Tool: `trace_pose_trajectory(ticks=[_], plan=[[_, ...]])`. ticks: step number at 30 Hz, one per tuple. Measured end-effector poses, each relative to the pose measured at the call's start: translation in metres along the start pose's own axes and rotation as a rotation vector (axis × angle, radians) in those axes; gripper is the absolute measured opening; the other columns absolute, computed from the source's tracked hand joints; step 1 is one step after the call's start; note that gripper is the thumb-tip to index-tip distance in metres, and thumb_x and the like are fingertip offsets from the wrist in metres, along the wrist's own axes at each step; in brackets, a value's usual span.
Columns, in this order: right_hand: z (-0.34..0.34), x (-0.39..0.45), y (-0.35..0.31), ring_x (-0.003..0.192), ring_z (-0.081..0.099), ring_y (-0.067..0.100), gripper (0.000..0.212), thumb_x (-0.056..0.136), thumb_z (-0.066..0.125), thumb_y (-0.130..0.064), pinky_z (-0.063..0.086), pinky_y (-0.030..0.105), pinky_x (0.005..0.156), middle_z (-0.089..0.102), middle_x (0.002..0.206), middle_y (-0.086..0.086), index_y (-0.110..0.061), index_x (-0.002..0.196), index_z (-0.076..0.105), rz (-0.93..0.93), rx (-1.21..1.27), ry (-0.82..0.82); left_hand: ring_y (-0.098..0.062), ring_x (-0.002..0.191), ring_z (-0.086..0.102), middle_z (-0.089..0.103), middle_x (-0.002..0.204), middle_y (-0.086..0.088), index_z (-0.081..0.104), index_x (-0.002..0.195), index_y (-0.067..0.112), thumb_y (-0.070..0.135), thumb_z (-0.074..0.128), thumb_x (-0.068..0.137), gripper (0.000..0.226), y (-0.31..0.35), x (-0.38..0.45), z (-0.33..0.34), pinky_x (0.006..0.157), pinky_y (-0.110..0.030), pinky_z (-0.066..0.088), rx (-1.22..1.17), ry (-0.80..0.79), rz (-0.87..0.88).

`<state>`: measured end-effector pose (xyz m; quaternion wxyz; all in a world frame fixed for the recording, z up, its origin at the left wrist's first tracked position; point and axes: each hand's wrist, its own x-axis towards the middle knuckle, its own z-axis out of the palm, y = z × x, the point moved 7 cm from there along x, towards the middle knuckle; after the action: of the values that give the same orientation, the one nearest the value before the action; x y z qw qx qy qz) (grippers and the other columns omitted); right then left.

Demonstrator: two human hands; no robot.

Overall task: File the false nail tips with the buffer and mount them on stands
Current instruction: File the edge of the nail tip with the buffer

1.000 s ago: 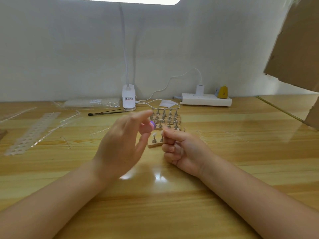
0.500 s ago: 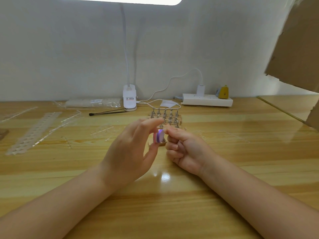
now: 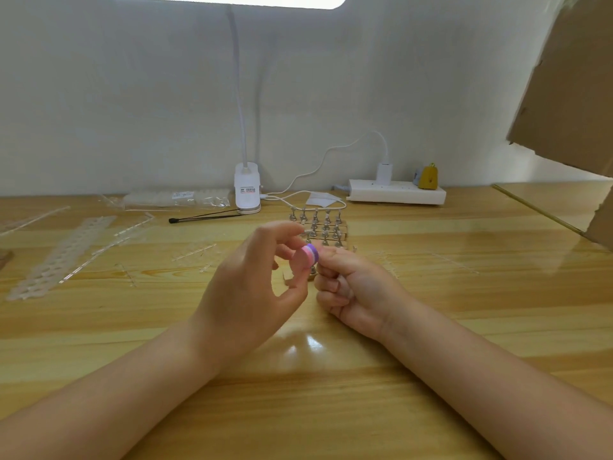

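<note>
My left hand (image 3: 247,293) pinches a small pink, white and purple buffer block (image 3: 309,255) between thumb and fingers, above the middle of the table. My right hand (image 3: 353,287) is curled just to its right, fingertips pinched against the buffer's purple end; a nail tip between them is too small to make out. Right behind the hands stands a wooden base with several small metal nail stands (image 3: 323,229). A clear nail tip (image 3: 285,278) stands on a stand just below the buffer, partly hidden by my hands.
Clear plastic strips of nail tips (image 3: 59,257) lie at the left. Against the back wall stand a clip lamp base (image 3: 247,190), a packet (image 3: 175,198), a black stick (image 3: 202,217) and a power strip (image 3: 396,191). A cardboard sheet (image 3: 570,91) hangs at the right.
Both hands have drawn nearer to me and closed together. The buffer has turned so that its coloured layers show and now meets my right fingertips.
</note>
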<state>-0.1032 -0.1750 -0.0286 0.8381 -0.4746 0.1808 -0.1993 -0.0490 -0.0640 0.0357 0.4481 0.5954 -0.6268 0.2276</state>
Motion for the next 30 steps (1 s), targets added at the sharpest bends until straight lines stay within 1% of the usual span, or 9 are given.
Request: trace_pose_trajectory(ticks=[3,6,10,15,19,22,25,27,30], plan=[[0.000,0.000,0.000,0.043,0.030,0.005,0.009,0.083,0.060,-0.015,0.019,0.014,0.036,0.035,0.058,-0.004,-0.012,0.075,0.062,0.018,0.015,-0.008,-0.011,0.079,0.064,0.067,0.094,0.007,0.044,0.116,0.020,0.007,0.076,0.078,0.051,-0.009,-0.001,0.000,0.069,-0.028,0.049,0.124,-0.014,-0.039],[-0.001,-0.001,0.000,0.043,0.030,0.005,0.007,0.085,0.059,-0.015,0.019,0.014,0.036,0.035,0.058,-0.004,-0.010,0.080,0.060,0.011,0.018,0.001,-0.012,0.076,0.065,0.067,0.093,0.006,0.050,0.116,0.011,0.009,0.073,0.082,0.041,-0.017,0.001,-0.007,0.068,-0.039,0.053,0.087,0.051,-0.096],[0.001,-0.001,0.000,0.042,0.034,0.004,0.002,0.085,0.058,-0.010,0.023,0.014,0.035,0.043,0.056,-0.004,-0.011,0.086,0.060,-0.006,-0.020,-0.032,-0.010,0.082,0.064,0.066,0.095,0.005,0.047,0.117,0.019,0.013,0.069,0.085,0.039,0.001,-0.001,0.001,0.074,-0.035,0.054,-0.047,0.010,0.026],[-0.001,0.000,-0.002,0.043,0.033,0.005,0.011,0.076,0.062,-0.020,0.021,0.015,0.036,0.037,0.057,-0.004,-0.011,0.082,0.059,-0.014,-0.011,-0.037,-0.009,0.081,0.064,0.066,0.093,0.005,0.049,0.117,0.017,0.004,0.072,0.082,0.043,-0.022,-0.002,-0.003,0.071,-0.030,0.055,-0.044,0.046,-0.107],[0.002,-0.001,-0.002,0.044,0.035,0.004,0.011,0.076,0.062,-0.021,0.021,0.015,0.038,0.044,0.055,-0.007,-0.014,0.085,0.059,-0.038,-0.039,-0.076,-0.007,0.084,0.064,0.064,0.094,0.007,0.048,0.116,0.021,0.010,0.070,0.086,0.038,-0.010,-0.001,0.001,0.074,-0.023,0.055,-0.106,0.037,-0.015],[0.000,0.000,-0.003,0.043,0.034,0.005,0.011,0.077,0.061,-0.022,0.020,0.015,0.038,0.038,0.055,-0.005,-0.012,0.083,0.059,-0.034,-0.010,-0.059,-0.005,0.082,0.063,0.062,0.091,0.013,0.048,0.111,0.024,0.010,0.069,0.086,0.036,-0.018,0.001,-0.002,0.071,-0.026,0.055,-0.067,0.042,-0.074],[0.002,0.000,-0.002,0.044,0.035,0.004,0.011,0.079,0.061,-0.022,0.021,0.015,0.038,0.043,0.055,-0.006,-0.013,0.086,0.059,-0.038,-0.031,-0.067,-0.005,0.090,0.066,0.064,0.097,0.012,0.049,0.112,0.021,0.015,0.067,0.090,0.029,-0.018,0.001,-0.005,0.073,-0.020,0.056,-0.213,0.082,-0.092],[0.003,-0.001,-0.002,0.044,0.035,0.004,0.011,0.080,0.060,-0.020,0.021,0.014,0.038,0.050,0.055,-0.009,-0.014,0.089,0.058,-0.043,-0.032,-0.082,-0.005,0.095,0.066,0.063,0.102,0.011,0.049,0.114,0.022,0.016,0.064,0.091,0.028,-0.014,0.000,0.000,0.078,-0.018,0.055,-0.287,0.031,-0.085],[0.002,-0.001,-0.003,0.043,0.036,0.004,0.011,0.079,0.060,-0.021,0.020,0.015,0.038,0.050,0.053,-0.009,-0.014,0.087,0.056,-0.044,-0.009,-0.068,-0.001,0.096,0.064,0.062,0.100,0.013,0.046,0.114,0.025,0.020,0.059,0.091,0.027,-0.017,-0.003,0.004,0.079,-0.022,0.056,-0.225,-0.037,-0.105]])
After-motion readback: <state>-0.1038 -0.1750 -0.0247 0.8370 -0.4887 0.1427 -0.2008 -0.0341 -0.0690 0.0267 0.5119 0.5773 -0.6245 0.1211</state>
